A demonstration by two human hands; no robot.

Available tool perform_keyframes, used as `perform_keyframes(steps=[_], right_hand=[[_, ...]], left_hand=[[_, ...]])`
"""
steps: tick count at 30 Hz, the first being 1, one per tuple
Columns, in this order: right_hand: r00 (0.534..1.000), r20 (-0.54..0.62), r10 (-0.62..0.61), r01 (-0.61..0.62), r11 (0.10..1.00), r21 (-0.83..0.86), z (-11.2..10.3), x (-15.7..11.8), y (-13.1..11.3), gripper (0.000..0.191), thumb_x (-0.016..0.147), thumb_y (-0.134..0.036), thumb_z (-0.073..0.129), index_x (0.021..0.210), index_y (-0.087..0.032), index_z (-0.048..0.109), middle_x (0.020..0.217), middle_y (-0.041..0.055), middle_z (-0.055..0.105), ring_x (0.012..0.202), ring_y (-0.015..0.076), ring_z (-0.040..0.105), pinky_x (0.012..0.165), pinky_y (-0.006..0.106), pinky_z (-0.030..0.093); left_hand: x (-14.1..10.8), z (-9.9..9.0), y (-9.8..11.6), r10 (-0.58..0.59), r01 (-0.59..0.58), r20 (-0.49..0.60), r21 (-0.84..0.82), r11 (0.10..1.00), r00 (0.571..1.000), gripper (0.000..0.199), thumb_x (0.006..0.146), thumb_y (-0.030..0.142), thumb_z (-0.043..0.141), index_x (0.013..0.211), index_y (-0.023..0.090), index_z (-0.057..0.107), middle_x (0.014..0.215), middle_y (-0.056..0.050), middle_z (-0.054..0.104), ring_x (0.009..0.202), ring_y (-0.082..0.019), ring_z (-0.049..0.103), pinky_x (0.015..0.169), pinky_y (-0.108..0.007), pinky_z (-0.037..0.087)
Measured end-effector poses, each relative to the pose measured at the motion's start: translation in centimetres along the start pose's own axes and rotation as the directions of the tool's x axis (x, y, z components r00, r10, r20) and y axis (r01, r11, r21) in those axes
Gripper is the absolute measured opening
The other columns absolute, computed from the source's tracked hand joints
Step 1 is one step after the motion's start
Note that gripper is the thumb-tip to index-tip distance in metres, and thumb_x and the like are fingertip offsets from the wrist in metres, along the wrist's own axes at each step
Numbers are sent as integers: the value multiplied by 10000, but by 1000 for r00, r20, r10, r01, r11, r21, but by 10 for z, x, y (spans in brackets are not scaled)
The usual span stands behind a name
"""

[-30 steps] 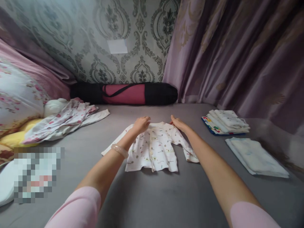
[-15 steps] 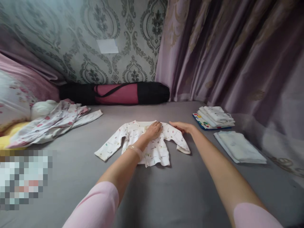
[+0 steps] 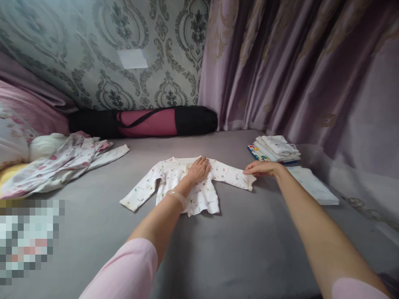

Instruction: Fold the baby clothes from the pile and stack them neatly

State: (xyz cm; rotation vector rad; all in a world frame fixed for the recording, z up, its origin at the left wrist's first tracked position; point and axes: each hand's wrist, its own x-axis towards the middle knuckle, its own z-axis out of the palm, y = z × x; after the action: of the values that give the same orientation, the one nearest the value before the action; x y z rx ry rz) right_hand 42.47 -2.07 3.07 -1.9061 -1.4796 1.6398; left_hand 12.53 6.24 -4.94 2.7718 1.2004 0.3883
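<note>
Nearest the viewer, two pink sleeves (image 3: 123, 270) cover the person's upper arms. At the near left, a pixelated patch obscures whatever lies there. A pale bracelet (image 3: 177, 198) circles the left wrist.

Beyond it, a small white printed shirt (image 3: 201, 201) lies spread on a gray sheet (image 3: 243, 249), its hem toward the viewer and its collar away. The left hand (image 3: 199, 170) rests flat on the upper chest of the shirt, just below the collar; its grip is loose, the fingers extended and side by side, with cloth beneath the palm. The right hand (image 3: 263, 167) is at the shirt's right sleeve; its grip pinches the upper edge of that sleeve near the cuff (the exact finger contact is small in view). That sleeve extends sideways from the shoulder; the other angles down toward the near left, apart from both hands.

A folded cloth (image 3: 314, 187) lies right of the right forearm and partly behind it. Beyond stands a stack of folded cloths (image 3: 276, 148). Far left, a crumpled garment (image 3: 68, 160) lies beside a floral pillow (image 3: 12, 133). Farthest, a black and red bag (image 3: 146, 123) lies along the patterned wall (image 3: 168, 45), next to a purple curtain (image 3: 258, 62).
</note>
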Motion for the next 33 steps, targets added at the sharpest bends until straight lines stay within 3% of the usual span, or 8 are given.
perform_keyframes(steps=[5, 8, 15, 17, 19, 24, 28, 33], right_hand=[[962, -240, -133, 171, 975, 144, 3, -4, 20, 359, 582, -457, 813, 706, -154, 664, 658, -6, 622, 607, 101, 533, 562, 209, 397], [902, -422, -87, 228, 928, 295, 16, 3, 23, 241, 662, -350, 750, 651, -171, 589, 617, -18, 597, 589, 109, 551, 579, 214, 436], [570, -817, 93, 231, 935, 269, 52, 25, 15, 169, 828, -342, 546, 744, -195, 550, 673, 14, 625, 687, 179, 619, 624, 261, 474], [464, -885, 30, 112, 989, 92, 57, 22, 18, 196, 856, -365, 535, 840, -177, 588, 783, 58, 662, 807, 212, 635, 693, 282, 470], [407, -909, -86, -104, 985, -140, 61, 14, 22, 258, 900, -388, 504, 977, -163, 605, 887, 102, 680, 894, 249, 640, 748, 319, 462], [515, -849, -122, -446, 807, -387, 72, -6, 21, 372, 999, -413, 348, 1207, -164, 529, 961, 148, 687, 935, 288, 662, 789, 380, 456], [542, -832, -119, -526, 724, -447, 79, -4, 15, 377, 1010, -368, 330, 1220, -122, 524, 1014, 197, 676, 999, 301, 654, 856, 416, 447], [549, -829, -108, -523, 729, -442, 75, 0, 20, 397, 1000, -315, 309, 1202, -98, 573, 1091, 249, 649, 1031, 326, 640, 871, 438, 451]], left_hand=[[0, 2, -1, -15, 15, 5, -5, 1000, 1000, 548, 1010, 374, 222, 1407, 58, 429, 1482, -160, 436, 1423, -245, 320, 1189, -373, 230], [0, 2, -1, -11, 11, 2, -9, 1000, 1000, 564, 1011, 396, 207, 1409, 60, 424, 1478, -169, 438, 1424, -249, 317, 1182, -391, 237], [-4, -6, 3, -8, 10, 57, -37, 999, 998, 604, 995, 505, 185, 1468, 177, 369, 1523, -133, 383, 1440, -294, 274, 1151, -471, 262], [-6, -8, 6, -33, 35, 83, -27, 999, 996, 648, 974, 575, 184, 1489, 216, 345, 1550, -121, 336, 1448, -316, 245, 1157, -466, 241], [-7, -10, 8, -53, 55, 96, -12, 998, 994, 688, 950, 631, 183, 1497, 240, 334, 1567, -111, 302, 1455, -329, 221, 1164, -459, 218], [-6, -11, 10, -83, 82, 133, 19, 996, 988, 755, 910, 703, 185, 1507, 258, 308, 1587, -92, 260, 1463, -334, 186, 1172, -448, 187], [-5, -10, 9, -85, 83, 148, 15, 996, 985, 779, 897, 722, 202, 1507, 249, 305, 1590, -108, 244, 1465, -343, 175, 1170, -460, 187], [-4, -5, 7, -69, 71, 90, -13, 997, 994, 755, 899, 705, 276, 1481, 232, 358, 1570, -129, 288, 1453, -355, 212, 1158, -479, 217]])
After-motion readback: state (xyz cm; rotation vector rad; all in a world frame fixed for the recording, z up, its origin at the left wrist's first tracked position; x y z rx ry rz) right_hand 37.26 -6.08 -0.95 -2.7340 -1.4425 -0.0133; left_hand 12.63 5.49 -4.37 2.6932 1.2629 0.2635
